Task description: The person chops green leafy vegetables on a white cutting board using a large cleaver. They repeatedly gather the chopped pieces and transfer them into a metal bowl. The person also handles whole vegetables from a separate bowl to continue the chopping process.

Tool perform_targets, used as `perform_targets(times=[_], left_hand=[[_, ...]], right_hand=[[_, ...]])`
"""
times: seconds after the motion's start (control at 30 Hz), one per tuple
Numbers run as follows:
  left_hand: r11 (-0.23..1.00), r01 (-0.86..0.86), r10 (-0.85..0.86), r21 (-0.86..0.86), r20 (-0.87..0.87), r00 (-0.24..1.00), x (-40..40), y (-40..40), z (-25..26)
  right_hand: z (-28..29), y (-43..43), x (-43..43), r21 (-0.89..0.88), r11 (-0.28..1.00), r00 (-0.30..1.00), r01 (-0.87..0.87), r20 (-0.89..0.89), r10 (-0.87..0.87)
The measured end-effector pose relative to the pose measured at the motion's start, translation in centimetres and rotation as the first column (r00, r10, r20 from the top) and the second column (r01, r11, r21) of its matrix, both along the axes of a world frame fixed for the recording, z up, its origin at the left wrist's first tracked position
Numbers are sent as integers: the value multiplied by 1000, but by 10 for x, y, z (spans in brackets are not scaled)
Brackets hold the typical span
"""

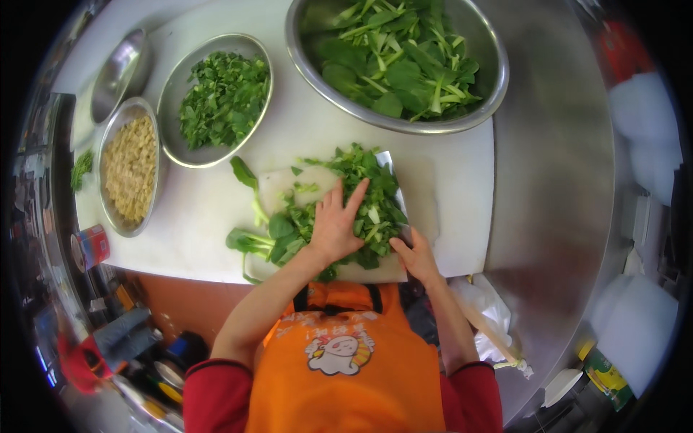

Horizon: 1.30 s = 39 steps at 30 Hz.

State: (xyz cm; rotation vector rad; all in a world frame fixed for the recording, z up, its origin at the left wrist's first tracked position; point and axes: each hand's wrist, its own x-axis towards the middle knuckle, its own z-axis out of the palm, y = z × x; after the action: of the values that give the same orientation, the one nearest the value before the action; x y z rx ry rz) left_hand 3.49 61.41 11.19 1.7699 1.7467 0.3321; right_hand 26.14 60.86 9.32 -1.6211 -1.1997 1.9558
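My left hand [337, 223] lies palm down, fingers spread, against a heap of chopped leafy greens [372, 214]. At the heap's right side, my right hand [418, 254] grips a cleaver [399, 187]. The greens hide most of its blade, and only a bright strip shows along their right edge. Beneath the heap is a pale cutting board [319, 178], with a few chopped bits on it. Whole leafy stalks [252, 243] lie left of my left hand, one standing apart above the others.
A large steel bowl [398, 127] of whole greens stands beyond the board. To its left are a bowl [187, 154] of chopped greens, a bowl [130, 170] of pale diced food and another steel bowl [119, 76]. A can [90, 247] sits at the table's left edge. A person [86, 360] is at lower left.
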Motion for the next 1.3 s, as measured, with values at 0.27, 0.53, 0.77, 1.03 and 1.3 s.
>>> perform_targets(times=[0.27, 0.53, 0.77, 1.03, 1.3], left_hand=[[998, -43, 33, 45, 204, 978, 11, 0, 4], [997, -48, 32, 63, 234, 972, 13, -4, 21], [989, -130, 108, 76, 239, 965, -8, -15, 40], [963, -266, 251, 48, 210, 945, -67, -14, 84], [906, -381, 347, 183, 192, 918, -174, 31, 113]], right_hand=[[16, -16, 8, 17, 997, 997, 74, 24, -75], [48, -22, -1, -2, 993, 990, 118, 74, -118], [66, -21, -26, -27, 998, 996, 63, 72, -61], [86, 4, -78, -40, 998, 999, -42, -15, 42], [102, 81, -182, 44, 971, 964, -236, -114, 240]])
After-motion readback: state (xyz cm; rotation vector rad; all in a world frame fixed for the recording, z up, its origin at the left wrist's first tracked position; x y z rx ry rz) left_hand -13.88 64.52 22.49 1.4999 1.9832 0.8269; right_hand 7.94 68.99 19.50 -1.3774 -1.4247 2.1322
